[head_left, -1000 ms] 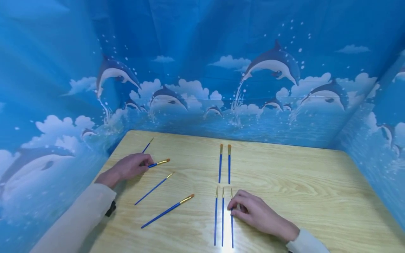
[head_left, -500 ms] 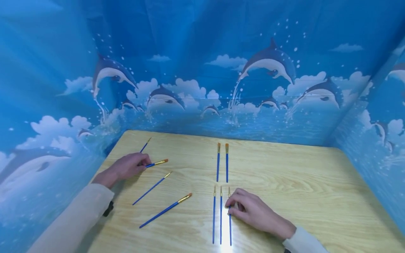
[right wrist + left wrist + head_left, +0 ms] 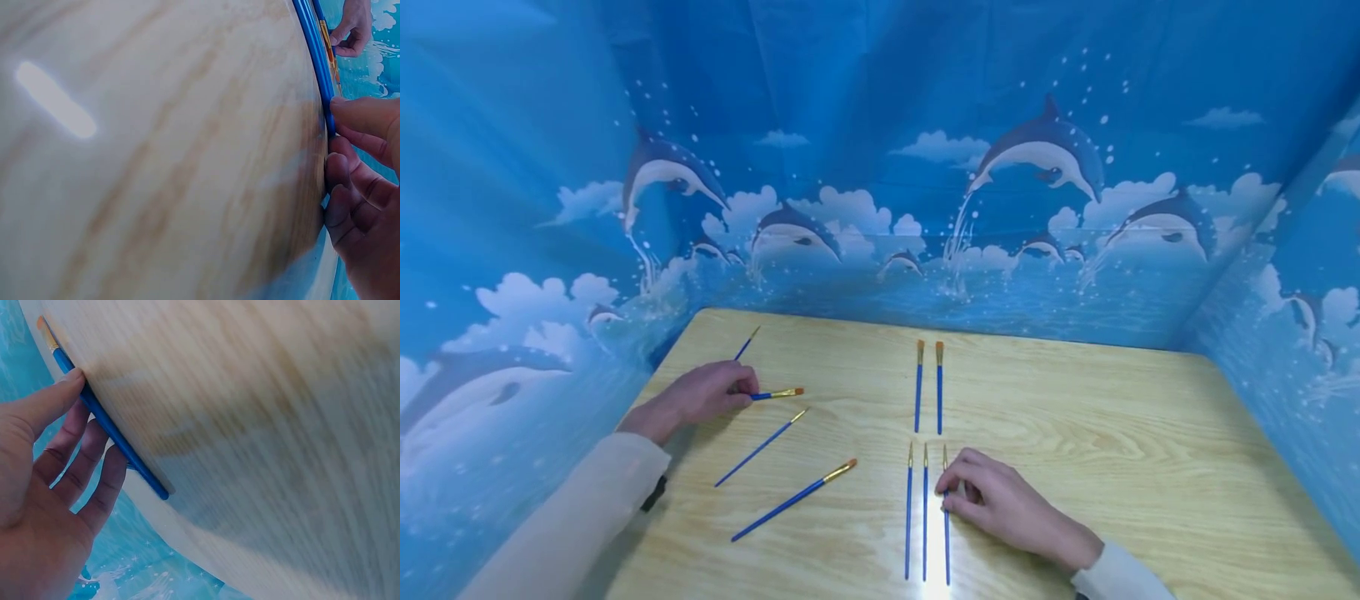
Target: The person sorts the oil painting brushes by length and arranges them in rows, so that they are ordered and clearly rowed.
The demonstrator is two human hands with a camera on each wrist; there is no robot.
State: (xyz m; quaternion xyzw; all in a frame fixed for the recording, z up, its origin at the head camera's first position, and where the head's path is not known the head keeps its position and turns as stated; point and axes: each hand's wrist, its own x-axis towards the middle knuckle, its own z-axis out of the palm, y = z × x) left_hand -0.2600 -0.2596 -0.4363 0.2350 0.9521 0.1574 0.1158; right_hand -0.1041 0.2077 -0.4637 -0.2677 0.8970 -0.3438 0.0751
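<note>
In the head view my left hand (image 3: 703, 396) pinches a blue-handled flat paintbrush (image 3: 784, 392), its orange bristles pointing right. The left wrist view shows the thumb against the brush handle (image 3: 115, 431), with the other fingers behind it. My right hand (image 3: 1000, 504) has its thumb and forefinger on a thin paintbrush (image 3: 947, 542), the rightmost of a front row of three. Beside it, two more thin brushes, the middle one (image 3: 925, 517) and the left one (image 3: 908, 521), lie parallel, tips away from me. In the right wrist view the thumb meets a blue handle (image 3: 317, 62).
Behind that row lie two flat brushes, one left (image 3: 918, 392) and one right (image 3: 939, 392). On the left are a slanted thin brush (image 3: 763, 446), a slanted flat brush (image 3: 790, 504) and a thin brush (image 3: 747, 343) partly behind my left hand. A dolphin-print curtain (image 3: 880, 275) surrounds the wooden table (image 3: 1112, 417).
The flat brush in my left hand has swung from slanting upward to nearly level, its bristle end lower. My right hand stays at the same thin brush. The whole view shifted slightly.
</note>
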